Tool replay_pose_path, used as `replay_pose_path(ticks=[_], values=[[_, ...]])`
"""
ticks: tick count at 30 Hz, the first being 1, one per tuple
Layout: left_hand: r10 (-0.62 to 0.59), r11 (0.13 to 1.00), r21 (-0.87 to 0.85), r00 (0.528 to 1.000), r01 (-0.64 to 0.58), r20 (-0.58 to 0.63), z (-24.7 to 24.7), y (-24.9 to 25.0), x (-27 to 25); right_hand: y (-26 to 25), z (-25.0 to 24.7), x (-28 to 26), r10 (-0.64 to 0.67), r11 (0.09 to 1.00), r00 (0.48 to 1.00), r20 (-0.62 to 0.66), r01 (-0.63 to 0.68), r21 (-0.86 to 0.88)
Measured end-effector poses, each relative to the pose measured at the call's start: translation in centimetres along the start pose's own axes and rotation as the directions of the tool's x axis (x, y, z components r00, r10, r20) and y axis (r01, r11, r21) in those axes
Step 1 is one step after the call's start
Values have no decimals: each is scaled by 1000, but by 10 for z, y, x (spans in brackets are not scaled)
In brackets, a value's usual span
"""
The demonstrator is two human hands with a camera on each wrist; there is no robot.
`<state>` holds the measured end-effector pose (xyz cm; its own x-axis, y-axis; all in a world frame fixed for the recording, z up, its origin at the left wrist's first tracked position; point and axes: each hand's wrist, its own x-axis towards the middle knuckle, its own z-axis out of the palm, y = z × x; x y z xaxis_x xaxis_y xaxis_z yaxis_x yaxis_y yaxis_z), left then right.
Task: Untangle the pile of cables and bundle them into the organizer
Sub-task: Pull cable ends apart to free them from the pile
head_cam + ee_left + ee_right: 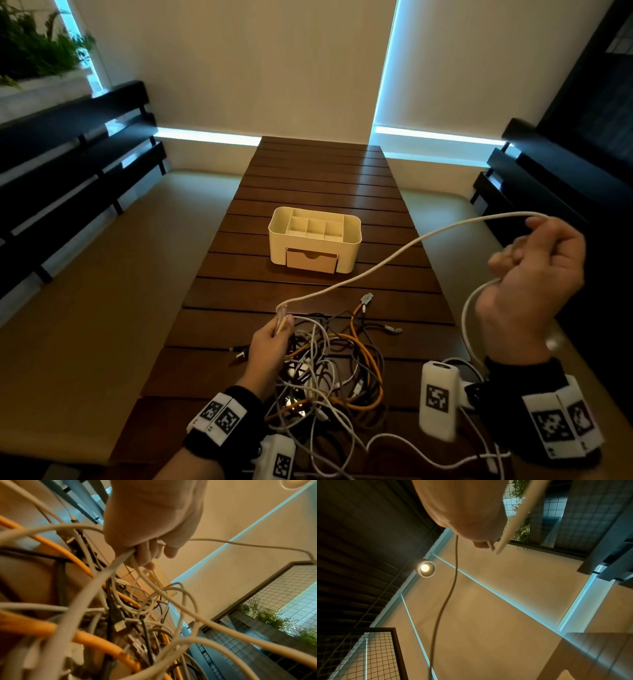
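left hand (270,339): fingers pinched white cable (387,260) at pile's far edge | right hand (534,270): raised off desk's right edge, fingers curled round same cable | cable pile (329,370): desk's (308,171) near end | organizer (314,239): mid-desk, beyond pile

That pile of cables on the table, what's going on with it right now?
A person is pulling one white cable out of the tangled pile of cables on the wooden table. The left hand pinches the cable at the pile's far edge, while the right hand grips it raised off to the side, so it spans between them. The cream organizer sits beyond the pile, its compartments showing no cables yet.
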<state>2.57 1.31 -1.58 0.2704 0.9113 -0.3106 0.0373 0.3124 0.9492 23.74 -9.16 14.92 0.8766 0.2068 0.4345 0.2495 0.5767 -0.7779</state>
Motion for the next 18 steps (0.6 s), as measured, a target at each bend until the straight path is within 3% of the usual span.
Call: replay_pose_path(ticks=[3,6,8,11,14,18], values=[[40,999,5,999,-40,36,5,9,-8,10,0,-10,124,992,992,16,-124,-29],[111,993,32,984,-117,142,11,18,-19,21,3,-22,339,941,941,15,-339,2],[153,988,-7,961,-156,230,16,28,-28,29,5,-30,489,865,870,67,-493,96],[184,983,-58,909,-175,375,25,38,-35,35,11,-43,678,660,710,192,-702,265],[131,987,13,853,-159,505,26,39,-36,36,18,-48,753,504,618,226,-763,405],[37,980,120,730,-162,682,22,35,-43,41,19,-43,796,432,576,186,-756,492]])
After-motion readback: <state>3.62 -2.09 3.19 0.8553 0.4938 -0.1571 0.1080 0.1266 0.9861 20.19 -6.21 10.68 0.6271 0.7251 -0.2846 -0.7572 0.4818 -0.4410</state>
